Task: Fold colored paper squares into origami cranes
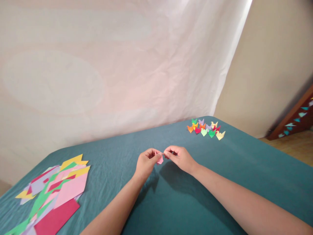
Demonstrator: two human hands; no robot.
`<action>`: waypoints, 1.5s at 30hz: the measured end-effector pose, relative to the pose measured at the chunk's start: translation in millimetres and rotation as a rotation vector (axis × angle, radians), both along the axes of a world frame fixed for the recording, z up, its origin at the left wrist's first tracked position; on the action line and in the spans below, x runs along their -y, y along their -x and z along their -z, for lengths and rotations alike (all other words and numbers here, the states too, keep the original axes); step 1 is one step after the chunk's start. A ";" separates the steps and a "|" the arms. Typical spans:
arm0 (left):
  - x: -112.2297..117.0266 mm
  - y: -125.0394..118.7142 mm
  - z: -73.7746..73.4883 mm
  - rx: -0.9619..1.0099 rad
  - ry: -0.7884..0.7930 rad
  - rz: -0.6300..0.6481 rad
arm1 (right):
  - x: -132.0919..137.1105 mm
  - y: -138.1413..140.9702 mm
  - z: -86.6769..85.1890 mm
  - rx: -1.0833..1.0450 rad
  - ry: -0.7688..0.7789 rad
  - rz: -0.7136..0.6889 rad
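Note:
Above the middle of the teal table cloth (pixel 220 182), both my hands pinch one small folded pink paper piece (pixel 160 159). My left hand (pixel 146 162) grips its left side with closed fingers. My right hand (pixel 178 156) grips its right side, fingers curled in a pinch. The paper is held a little above the cloth, and its shadow falls just below the hands.
A cluster of several small folded paper figures (pixel 206 128) in mixed colours lies at the far right of the table. A loose spread of coloured paper sheets (pixel 52 192) lies at the near left. A white cloth backdrop (pixel 110 65) hangs behind. A wooden strip with paper shapes (pixel 295 119) is at right.

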State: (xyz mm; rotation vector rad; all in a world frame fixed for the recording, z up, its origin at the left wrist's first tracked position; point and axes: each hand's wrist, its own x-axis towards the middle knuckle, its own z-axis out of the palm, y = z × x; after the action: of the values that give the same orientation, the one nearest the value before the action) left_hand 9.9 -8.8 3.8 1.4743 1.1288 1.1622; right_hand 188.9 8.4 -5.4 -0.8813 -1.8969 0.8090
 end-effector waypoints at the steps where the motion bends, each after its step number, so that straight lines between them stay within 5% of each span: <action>1: -0.2 0.3 -0.1 -0.002 -0.006 -0.009 | -1.3 -0.8 1.1 -0.026 0.039 0.000; 21: 2.1 -3.8 -2.1 -0.032 -0.020 -0.026 | 1.2 1.6 -1.5 -0.026 0.098 0.039; 30: 2.1 -3.3 1.6 -0.035 -0.036 0.004 | -7.0 -0.6 6.3 -0.181 0.400 -0.123; 35: 2.8 -3.6 2.4 -0.080 -0.046 -0.018 | -5.6 -1.1 4.6 -0.160 0.362 -0.108; 45: 2.8 -5.6 0.7 -0.084 -0.043 -0.021 | 2.9 4.0 -0.7 0.032 -0.010 0.071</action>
State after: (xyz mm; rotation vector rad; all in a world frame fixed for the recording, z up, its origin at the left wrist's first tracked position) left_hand 15.5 -11.6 3.1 1.5602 1.1858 1.1549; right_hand 184.9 5.5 -4.7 -0.9553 -1.8852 0.7462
